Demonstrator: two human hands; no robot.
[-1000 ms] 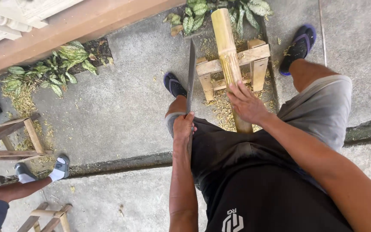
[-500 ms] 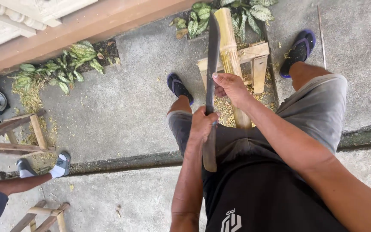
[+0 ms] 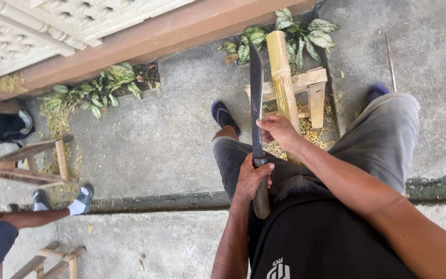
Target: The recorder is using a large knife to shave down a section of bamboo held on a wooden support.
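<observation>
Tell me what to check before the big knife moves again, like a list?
1. Left hand wrapped round the handle of the big knife: ok.
2. Right hand gripping the bamboo pole: ok.
3. Right hand's fingers apart from the blade: not ok, they sit right beside it.
4. Pole resting on the small wooden stand: ok.
5. Blue sandal foot away from the blade: ok.
6. Other person's foot far off to the side: ok.
</observation>
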